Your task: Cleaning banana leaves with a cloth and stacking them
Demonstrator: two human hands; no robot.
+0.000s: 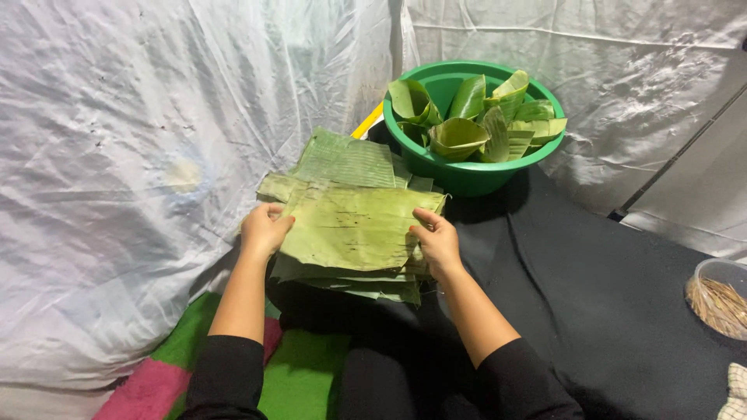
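Head view, looking down. Left hand (263, 230) grips the left edge of the top leaf (350, 227), fingers curled over the margin. Right hand (437, 243) pinches the same leaf at its right edge, thumb on top, fingers tucked under. The leaf is flat, pale green, roughly rectangular, with brown streaks.

It lies on a stack of leaves (346, 281) at picture centre, resting on a black cloth (591, 295). More flat leaves fan out from under it toward 12 o'clock.

At 1 o'clock from the stack, touching its far edge: a green basin (467, 177) holding leaves folded into cones (459, 136), some upright, some tipped.

At 3 o'clock, well apart, at the frame edge: a clear tub (720, 274) of thin brown sticks (717, 305).

White plastic sheet (117, 155) covers the ground from 9 to 12 o'clock and behind the basin. Green and pink mat (163, 373) at 7 o'clock, beside the left sleeve. Both sleeves black.
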